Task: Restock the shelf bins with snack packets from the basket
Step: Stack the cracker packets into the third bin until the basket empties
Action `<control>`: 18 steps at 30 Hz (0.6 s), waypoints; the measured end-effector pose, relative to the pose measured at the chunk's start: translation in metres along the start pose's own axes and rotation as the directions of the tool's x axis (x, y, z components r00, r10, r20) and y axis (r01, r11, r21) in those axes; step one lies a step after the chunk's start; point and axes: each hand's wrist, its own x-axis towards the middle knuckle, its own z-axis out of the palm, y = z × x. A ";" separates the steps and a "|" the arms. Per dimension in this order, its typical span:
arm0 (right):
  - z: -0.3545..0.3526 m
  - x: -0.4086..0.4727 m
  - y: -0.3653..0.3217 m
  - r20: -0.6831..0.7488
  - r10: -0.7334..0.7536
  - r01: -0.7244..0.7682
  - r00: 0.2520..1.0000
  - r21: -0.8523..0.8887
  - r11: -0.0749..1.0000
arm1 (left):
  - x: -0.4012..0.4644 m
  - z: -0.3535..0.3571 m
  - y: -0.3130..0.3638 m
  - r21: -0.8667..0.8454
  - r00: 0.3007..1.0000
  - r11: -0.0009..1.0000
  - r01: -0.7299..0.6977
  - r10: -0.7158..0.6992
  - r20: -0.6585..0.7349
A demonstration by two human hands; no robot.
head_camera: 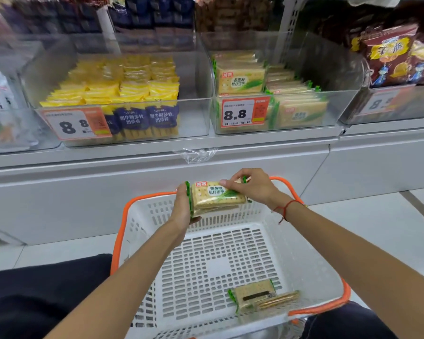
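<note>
Cracker pkts, stack: held btwn both hands above basket's far rim; left hand grips left end, right hand pinches right end.
Basket, white w/ orange rim: one cracker pkt at near right.
Clear bin on shelf: same crackers.
Left bin: yellow pkts.

Shop aisle, snack section.
Clear shelf bins of packets, 8.8 price tags, orange-rimmed shopping basket below.

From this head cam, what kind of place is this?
Most likely a grocery store snack aisle: clear shelf bins of packaged snacks, 8.8 price tags, and an orange-rimmed shopping basket holding cracker packets.
</note>
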 end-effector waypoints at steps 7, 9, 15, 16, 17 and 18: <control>-0.006 0.001 -0.011 0.069 0.278 -0.285 0.958 0.132 0.949 | 0.000 0.005 0.014 0.102 0.994 0.991 -0.088 0.094 -0.061; -0.010 -0.002 -0.014 0.206 0.333 -0.360 0.920 0.106 0.927 | -0.003 0.005 0.023 0.110 0.992 0.988 -0.104 0.111 -0.058; -0.041 0.002 -0.036 0.223 0.242 -0.256 0.944 0.035 0.966 | -0.016 0.007 0.056 0.112 0.974 0.985 -0.134 0.110 0.198; -0.052 0.003 -0.042 0.220 0.222 -0.230 0.950 0.012 0.973 | -0.017 0.009 0.064 0.105 0.965 0.985 -0.134 0.106 0.240; -0.064 0.003 -0.049 0.220 0.211 -0.213 0.952 -0.017 0.977 | -0.019 0.011 0.071 0.091 0.956 0.988 -0.124 0.095 0.276; -0.076 0.001 -0.057 0.234 0.201 -0.199 0.951 -0.032 0.980 | -0.020 0.015 0.079 0.089 0.948 0.988 -0.124 0.092 0.304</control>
